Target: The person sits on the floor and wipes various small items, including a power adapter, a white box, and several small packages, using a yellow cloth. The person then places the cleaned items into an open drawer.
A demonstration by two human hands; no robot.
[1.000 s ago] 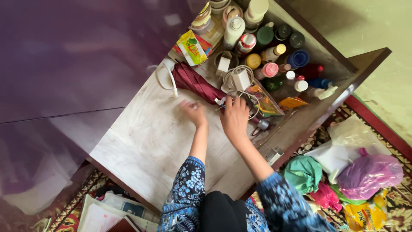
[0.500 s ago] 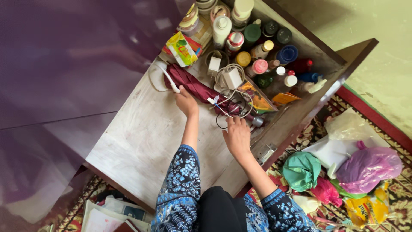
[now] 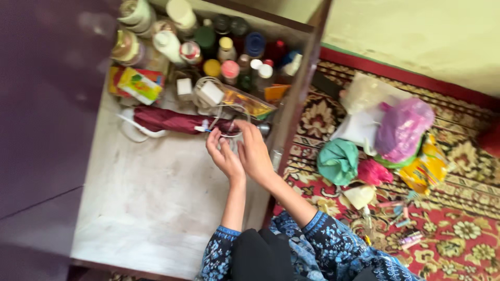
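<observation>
Since half a second ago both hands have drawn together over the white cable, the left one having left the umbrella's middle; the folded maroon umbrella (image 3: 177, 120) lies across the shelf (image 3: 151, 203), at ten o'clock from the hands; the left hand (image 3: 224, 156) is half curled, fingertips pinching the white cable (image 3: 221, 117) near the umbrella's handle end; the right hand (image 3: 254, 151), just at three o'clock of it, is loosely bent with fingers on the same loops; how firmly it grips I cannot tell; the white charger block (image 3: 211, 93) sits at twelve o'clock among bottles (image 3: 229, 49); the step seems to be freeing the cable; next calls for lifting loops clear of the umbrella.
</observation>
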